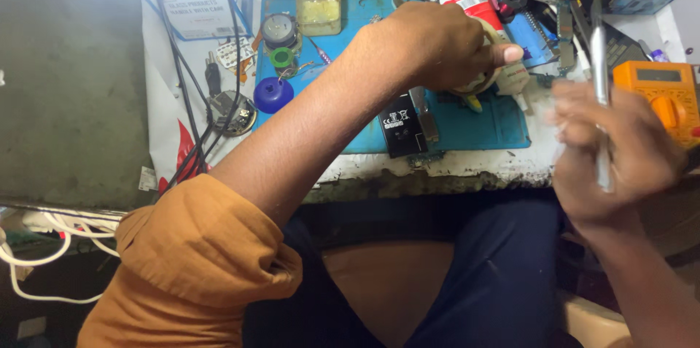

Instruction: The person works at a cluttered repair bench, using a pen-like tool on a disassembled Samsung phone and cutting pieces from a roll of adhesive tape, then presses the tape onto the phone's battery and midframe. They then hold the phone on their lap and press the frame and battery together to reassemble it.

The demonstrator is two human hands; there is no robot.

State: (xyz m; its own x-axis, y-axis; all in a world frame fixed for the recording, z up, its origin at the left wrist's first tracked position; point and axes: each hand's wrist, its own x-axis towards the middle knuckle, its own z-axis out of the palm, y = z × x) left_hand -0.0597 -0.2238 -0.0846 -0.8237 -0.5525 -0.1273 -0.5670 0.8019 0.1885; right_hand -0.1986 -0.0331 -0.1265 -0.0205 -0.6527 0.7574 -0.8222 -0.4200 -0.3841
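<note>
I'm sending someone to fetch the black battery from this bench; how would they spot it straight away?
Find the blue work mat on the white bench. At its front edge, just below the left hand, lies the black battery, a flat rectangle. It is the only black slab on the mat, with small white markings on its face and a grey metal strip lying beside it.

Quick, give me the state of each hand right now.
Left hand: closed on a roll of tape over the blue mat.
Right hand: closed, holding metal tweezers.
</note>
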